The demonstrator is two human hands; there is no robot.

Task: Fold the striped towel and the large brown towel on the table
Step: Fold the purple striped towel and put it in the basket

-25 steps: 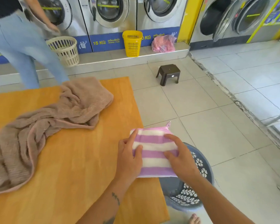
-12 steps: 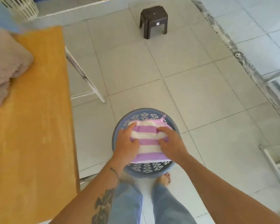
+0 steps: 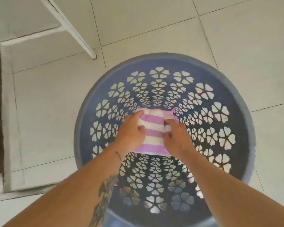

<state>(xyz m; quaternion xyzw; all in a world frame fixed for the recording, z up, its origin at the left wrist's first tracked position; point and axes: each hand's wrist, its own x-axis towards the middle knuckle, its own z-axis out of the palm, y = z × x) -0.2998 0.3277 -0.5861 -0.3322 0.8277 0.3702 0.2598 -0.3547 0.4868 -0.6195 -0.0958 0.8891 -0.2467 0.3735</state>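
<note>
Pale grey ceramic tiles (image 3: pixel 236 46), smooth and square with thin dark grout lines, fill the view as the floor. On them, from the centre out toward 4 o'clock, stands a round blue-grey plastic laundry basket (image 3: pixel 208 74); its sloping wall is pierced all round by rings of flower-shaped cut-outs with heart-like petals, and its rim is plain and solid. Two bare forearms reach in from 6 and 7 o'clock, the left one bearing a dark tattoo (image 3: pixel 103 194). A slim white metal table leg (image 3: pixel 69 25) slants down from 11 o'clock and ends on the tiles just beside the basket's rim. Deep inside the basket, at the centre, is the striped towel (image 3: pixel 154 128), a soft, plump, folded rectangle of purple and white bands. The left hand (image 3: pixel 131 136) grips its 9 o'clock edge, fingers curled over and thumb on top; the right hand (image 3: pixel 177 138) pinches its 3 o'clock edge the same way. Whether the towel touches the basket's bottom cannot be told.
</note>
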